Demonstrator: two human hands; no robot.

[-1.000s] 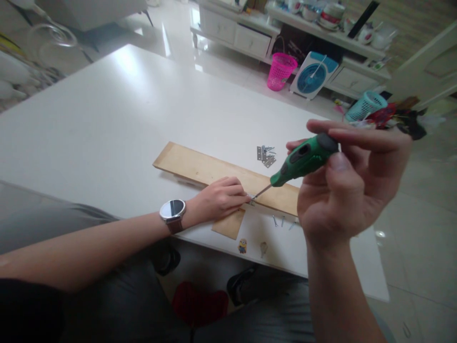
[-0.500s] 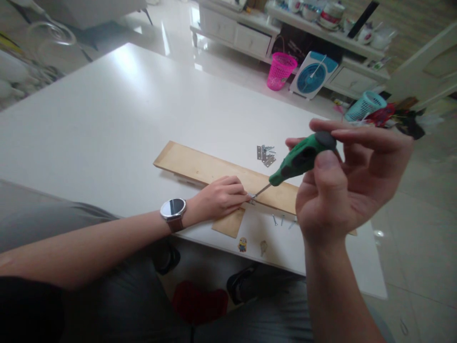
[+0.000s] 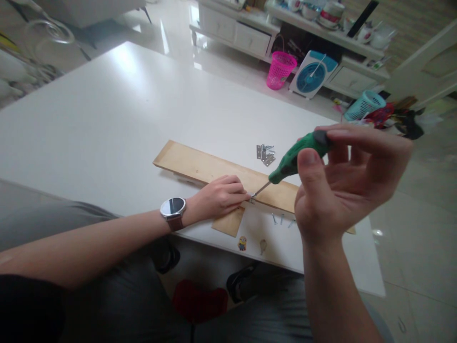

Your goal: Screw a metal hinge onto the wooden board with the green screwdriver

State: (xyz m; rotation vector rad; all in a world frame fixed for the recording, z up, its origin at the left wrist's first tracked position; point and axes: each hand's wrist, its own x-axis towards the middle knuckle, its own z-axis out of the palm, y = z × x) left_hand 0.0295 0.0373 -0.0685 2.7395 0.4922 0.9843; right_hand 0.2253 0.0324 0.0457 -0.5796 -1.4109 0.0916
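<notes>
1. Right hand (image 3: 342,190): raised, half open. Thumb and forefinger pinch the screwdriver (image 3: 294,157) by its green handle, the forefinger at the dark end cap; the other fingers are loosely curled, apart from one another.
2. Left hand (image 3: 223,195): palm down, fingers pressed together, fingertips at a small metal part (image 3: 252,196). Whether they pinch it or only press it, cannot tell. A watch (image 3: 173,207) is on the wrist.
3. Screwdriver: tilted, shaft down toward the left hand, tip at the metal part, just beside the fingertips.
4. Near table edge: a yellow-and-blue figure (image 3: 242,244) lies beside a small item (image 3: 263,246), too blurred to name.
5. Wood piece (image 3: 228,225): flat, just below the left hand.
6. Screws (image 3: 274,219): apart from one another, on the near side of the board.
7. Board (image 3: 196,166): lies lengthwise on the white table (image 3: 89,119); the metal part is at its near edge.
8. Hinges (image 3: 264,155): heaped with more screws beyond the board.
9. Floor beyond: pink bin (image 3: 280,70) beside a fan (image 3: 311,75).
</notes>
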